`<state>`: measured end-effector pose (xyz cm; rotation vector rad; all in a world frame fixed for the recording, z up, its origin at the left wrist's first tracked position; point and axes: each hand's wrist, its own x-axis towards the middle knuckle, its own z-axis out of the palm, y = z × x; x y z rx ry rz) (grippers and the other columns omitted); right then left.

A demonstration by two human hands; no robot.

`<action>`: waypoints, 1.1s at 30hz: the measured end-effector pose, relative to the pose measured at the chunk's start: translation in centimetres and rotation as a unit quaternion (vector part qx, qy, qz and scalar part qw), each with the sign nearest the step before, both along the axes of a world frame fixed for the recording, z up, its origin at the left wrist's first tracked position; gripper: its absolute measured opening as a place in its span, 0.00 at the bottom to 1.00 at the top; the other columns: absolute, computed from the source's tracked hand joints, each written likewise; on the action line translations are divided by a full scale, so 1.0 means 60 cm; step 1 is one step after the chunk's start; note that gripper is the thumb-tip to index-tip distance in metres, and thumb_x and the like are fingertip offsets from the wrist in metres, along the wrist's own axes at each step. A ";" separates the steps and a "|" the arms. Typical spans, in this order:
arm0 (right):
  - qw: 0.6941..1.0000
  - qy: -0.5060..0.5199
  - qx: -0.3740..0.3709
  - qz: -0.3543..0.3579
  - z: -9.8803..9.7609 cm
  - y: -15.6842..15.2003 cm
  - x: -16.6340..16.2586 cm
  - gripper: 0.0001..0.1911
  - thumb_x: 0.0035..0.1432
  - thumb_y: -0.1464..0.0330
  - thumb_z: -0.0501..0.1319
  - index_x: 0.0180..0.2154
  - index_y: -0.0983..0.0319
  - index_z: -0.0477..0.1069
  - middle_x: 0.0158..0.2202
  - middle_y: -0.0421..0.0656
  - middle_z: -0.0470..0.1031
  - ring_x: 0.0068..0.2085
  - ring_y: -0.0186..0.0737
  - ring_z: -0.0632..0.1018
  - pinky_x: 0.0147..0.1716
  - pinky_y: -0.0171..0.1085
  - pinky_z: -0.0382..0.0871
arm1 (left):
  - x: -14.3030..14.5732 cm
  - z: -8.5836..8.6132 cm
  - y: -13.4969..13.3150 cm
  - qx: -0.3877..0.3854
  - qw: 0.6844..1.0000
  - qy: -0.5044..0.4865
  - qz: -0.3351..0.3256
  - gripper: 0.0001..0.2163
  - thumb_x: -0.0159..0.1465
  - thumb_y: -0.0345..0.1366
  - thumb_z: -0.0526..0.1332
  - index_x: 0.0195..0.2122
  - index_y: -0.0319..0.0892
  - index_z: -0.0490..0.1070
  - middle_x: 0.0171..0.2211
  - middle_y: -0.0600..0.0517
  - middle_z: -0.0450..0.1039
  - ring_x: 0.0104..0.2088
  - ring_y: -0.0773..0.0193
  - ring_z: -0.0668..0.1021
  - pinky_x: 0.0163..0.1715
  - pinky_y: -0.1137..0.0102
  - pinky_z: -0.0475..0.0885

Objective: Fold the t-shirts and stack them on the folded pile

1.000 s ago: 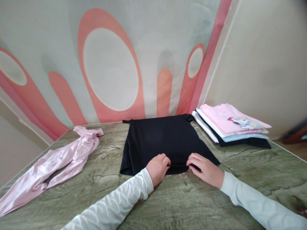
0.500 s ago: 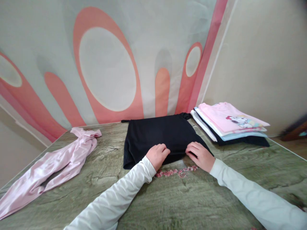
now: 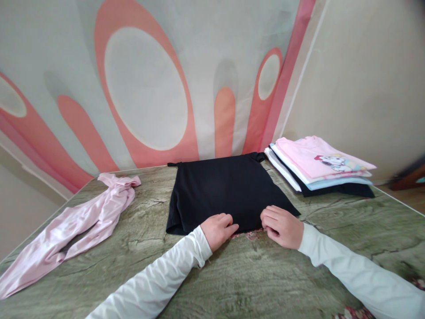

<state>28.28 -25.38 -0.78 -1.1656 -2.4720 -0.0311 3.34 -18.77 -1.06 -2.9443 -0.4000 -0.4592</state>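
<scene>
A black garment lies spread on the wood-grain table, its lower edge towards me; whether it is a shirt or something else I cannot tell. My left hand grips that near edge left of its middle, fingers curled over the cloth. Further right along the same edge, my right hand is closed with thumb and fingers pinched at the hem. The fingertips of both hands are partly hidden. Pink flower print on the table shows just below the hem, between the hands.
Folded clothes in a stack, a pink printed shirt on top, stand at the back right. Crumpled pink leggings lie on the left. Behind the table rises a patterned backdrop, close to its far edge.
Both hands have drawn the garment's near edge towards me and down to the table. It now covers part of the flower print and looks flatter. The hands are slightly further apart.
</scene>
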 end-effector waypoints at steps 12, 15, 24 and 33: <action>0.993 0.074 -0.092 0.010 0.006 -0.003 0.005 0.14 0.41 0.82 0.51 0.31 0.62 0.64 0.31 0.43 0.66 0.34 0.38 0.67 0.36 0.39 0.62 | -0.002 0.009 -0.003 0.013 0.999 -0.020 -0.046 0.12 0.66 0.35 0.46 0.42 0.41 0.67 0.29 0.51 0.66 0.28 0.67 0.69 0.28 0.72 0.64; 0.987 0.122 -0.105 0.024 0.001 0.004 0.025 0.15 0.41 0.80 0.53 0.34 0.61 0.65 0.33 0.44 0.67 0.35 0.39 0.68 0.36 0.38 0.63 | 0.000 0.008 -0.006 0.009 0.998 -0.014 -0.057 0.12 0.66 0.34 0.45 0.42 0.40 0.67 0.29 0.51 0.66 0.28 0.67 0.69 0.27 0.72 0.64; 0.993 0.066 -0.098 -0.022 0.001 0.011 0.095 0.11 0.43 0.76 0.57 0.32 0.61 0.68 0.32 0.43 0.68 0.34 0.38 0.70 0.35 0.37 0.64 | 0.002 0.006 -0.003 -0.010 0.998 0.006 -0.060 0.13 0.66 0.34 0.45 0.41 0.42 0.67 0.30 0.52 0.66 0.28 0.67 0.69 0.27 0.73 0.63; 0.995 0.007 -0.097 -0.032 0.014 0.005 0.107 0.10 0.46 0.79 0.52 0.27 0.61 0.68 0.28 0.42 0.68 0.32 0.37 0.70 0.35 0.37 0.64 | 0.004 -0.001 -0.001 -0.038 0.999 0.010 -0.031 0.14 0.66 0.39 0.46 0.36 0.42 0.69 0.29 0.52 0.66 0.27 0.68 0.69 0.26 0.73 0.63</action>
